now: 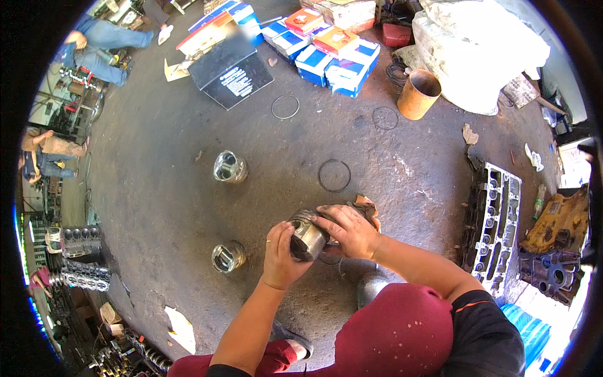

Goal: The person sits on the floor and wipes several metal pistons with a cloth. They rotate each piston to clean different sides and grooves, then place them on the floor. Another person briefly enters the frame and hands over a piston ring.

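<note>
A metal piston (309, 240) is tilted between my two hands, above the floor. My left hand (284, 259) grips its left side, with a ring on one finger. Closed over its upper right end is my right hand (349, 231). Two more pistons stand on the floor to the left: one farther off (230, 167) and one nearer (228, 257). Just beyond my hands lies a dark piston ring (334, 190). A brown crumpled piece of paper or cloth (369, 207) shows behind my right hand.
Blue-and-white boxes (352, 74), an opened black box (232, 72) and a rusty cylinder liner (419, 94) stand at the far side. A thin ring (286, 117) lies before them. An engine casting (493, 220) is on the right. Other people (103, 47) are at the far left.
</note>
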Tool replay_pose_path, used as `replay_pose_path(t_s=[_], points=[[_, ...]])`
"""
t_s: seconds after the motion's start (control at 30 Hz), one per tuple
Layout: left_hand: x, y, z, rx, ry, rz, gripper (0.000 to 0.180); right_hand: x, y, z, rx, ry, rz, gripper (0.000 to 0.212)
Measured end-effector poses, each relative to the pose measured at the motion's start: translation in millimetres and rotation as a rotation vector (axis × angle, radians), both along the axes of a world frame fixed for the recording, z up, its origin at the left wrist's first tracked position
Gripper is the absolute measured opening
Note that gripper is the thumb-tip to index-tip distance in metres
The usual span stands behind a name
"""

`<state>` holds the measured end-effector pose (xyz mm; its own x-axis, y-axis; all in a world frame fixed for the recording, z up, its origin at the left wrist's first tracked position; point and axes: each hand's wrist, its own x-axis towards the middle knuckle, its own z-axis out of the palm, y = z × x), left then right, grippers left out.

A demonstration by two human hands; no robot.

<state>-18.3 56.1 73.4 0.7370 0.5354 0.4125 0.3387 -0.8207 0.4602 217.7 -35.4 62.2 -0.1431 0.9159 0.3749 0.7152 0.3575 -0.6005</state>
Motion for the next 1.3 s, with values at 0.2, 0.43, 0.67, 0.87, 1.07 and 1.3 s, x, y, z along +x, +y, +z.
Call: replay_pose_path(t_s=[0.2,0.43,0.67,0.87,1.07,1.3], points=[[0.9,-6.3,10.9,-0.006,-0.039,0.025,0.095,1.0,1.7,1.7,0.084,-0.013,-0.008,0.098],[0.0,2.9,22.8,0.019,0.068,-0.121,0.093,-9.4,0.9,4.4,-0.057,-0.036,-0.032,0.105],[5.2,18.2,27.3,-0.035,0.392,-0.295,0.094,-20.2,0.8,-23.2,-0.208,0.036,-0.002,0.105],[8.5,50.5,-1.2,0.089,0.666,-0.557,0.073,-22.8,0.9,-55.9,-0.411,-0.019,0.05,0.088],[-2.8,61.3,-24.7,0.036,0.716,-0.576,0.089,-26.1,-3.3,-70.5,-0.48,0.008,0.059,0.086],[-40.1,14.2,-36.2,-0.473,0.632,0.204,0.134,-10.2,23.9,-77.4,-0.508,0.006,0.145,0.103]])
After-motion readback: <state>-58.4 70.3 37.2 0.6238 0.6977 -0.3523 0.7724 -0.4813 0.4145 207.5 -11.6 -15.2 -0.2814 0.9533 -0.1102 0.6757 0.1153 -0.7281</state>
